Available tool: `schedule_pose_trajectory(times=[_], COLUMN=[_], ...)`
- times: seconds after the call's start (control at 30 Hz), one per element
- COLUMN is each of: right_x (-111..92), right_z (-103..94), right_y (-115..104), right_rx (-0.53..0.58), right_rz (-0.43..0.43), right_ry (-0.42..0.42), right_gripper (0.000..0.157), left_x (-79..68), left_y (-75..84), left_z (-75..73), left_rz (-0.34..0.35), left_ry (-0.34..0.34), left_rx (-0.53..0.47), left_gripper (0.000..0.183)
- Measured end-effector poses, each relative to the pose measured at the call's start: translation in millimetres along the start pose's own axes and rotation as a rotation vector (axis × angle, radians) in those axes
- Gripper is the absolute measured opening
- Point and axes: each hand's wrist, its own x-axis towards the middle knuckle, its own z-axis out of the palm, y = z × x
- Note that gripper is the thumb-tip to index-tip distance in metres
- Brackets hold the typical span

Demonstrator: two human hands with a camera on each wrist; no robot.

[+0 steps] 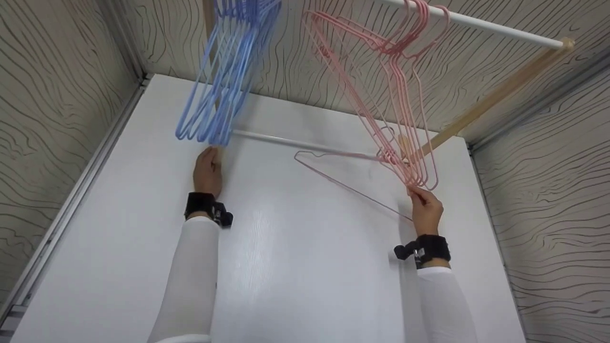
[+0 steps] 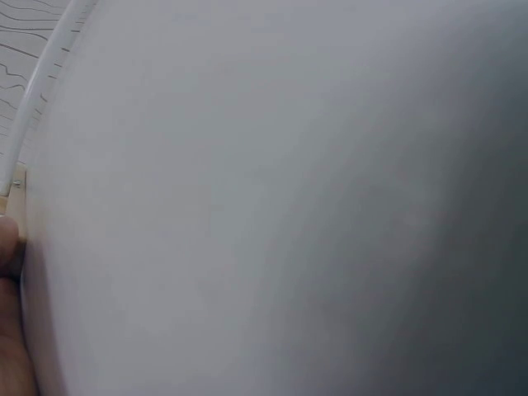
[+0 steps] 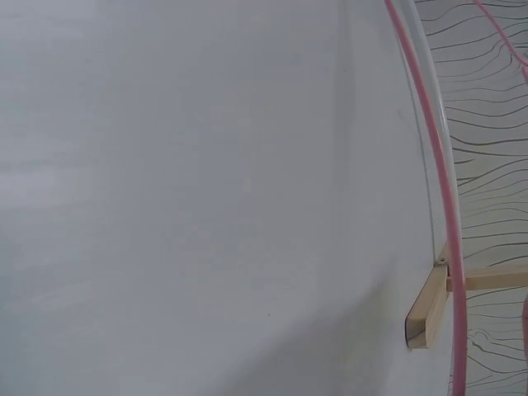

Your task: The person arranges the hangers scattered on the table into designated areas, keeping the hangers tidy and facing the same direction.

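Note:
At the left in the head view, my left hand (image 1: 208,174) grips the end of a wooden bar (image 1: 219,155) of the rack, just below the blue hangers (image 1: 214,100). Its thumb (image 2: 7,241) shows against the wood at the edge of the left wrist view. My right hand (image 1: 426,209) pinches a pink hanger at the lower corner of the bunch of pink hangers (image 1: 402,105). One pink hanger (image 1: 350,190) slants sideways, its lower wire passing behind that hand. A pink wire (image 3: 445,190) crosses the right wrist view; the right fingers are out of that view.
The hangers hang from an upper white rod (image 1: 495,27). A lower white rod (image 1: 286,140) joins the rack's wooden sides, with a wooden post (image 1: 495,100) at right. Behind and below is a white tabletop (image 1: 305,267), between wood-grain patterned walls (image 1: 548,190) with metal edge rails.

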Motion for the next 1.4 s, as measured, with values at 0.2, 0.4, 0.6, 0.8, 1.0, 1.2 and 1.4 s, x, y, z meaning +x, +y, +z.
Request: schedule_pose_trajectory(times=[0.2,0.4,0.6,0.8,1.0,1.2,1.4], right_x=[-2.2,3.5,5.8,7.6,12.3,18.4,23.2], right_z=[-3.3,-3.6,-6.0,-8.6,-11.2,-13.3,-15.8], right_y=[-36.2,-26.2,-45.4,-58.9,-69.7,-82.9,-92.0], right_rx=[0.018,0.031,0.0,0.035,0.106,0.138,0.244], right_rz=[-0.02,-0.019,-0.076,-0.039,0.025,0.07,0.128], right_ry=[-0.042,-0.042,-0.006,0.021,0.046,0.071,0.057], right_gripper=[0.018,0.017,0.014,0.01,0.012,0.017,0.022], left_x=[1.2,2.5,2.9,2.7,1.7,0.9,1.7], left_y=[-2.4,-5.5,-4.7,-3.1,-3.1,-3.2,-5.0], left_z=[-0.5,-0.3,0.1,1.6,1.8,0.7,0.8], left_rz=[0.006,0.01,0.027,0.017,0.041,0.053,0.058], left_ry=[-0.004,-0.017,-0.008,0.0,0.013,0.007,0.005], left_rx=[-0.01,0.005,0.017,0.009,0.003,0.014,0.024], left_gripper=[0.044,0.045,0.044,0.043,0.043,0.043,0.043])
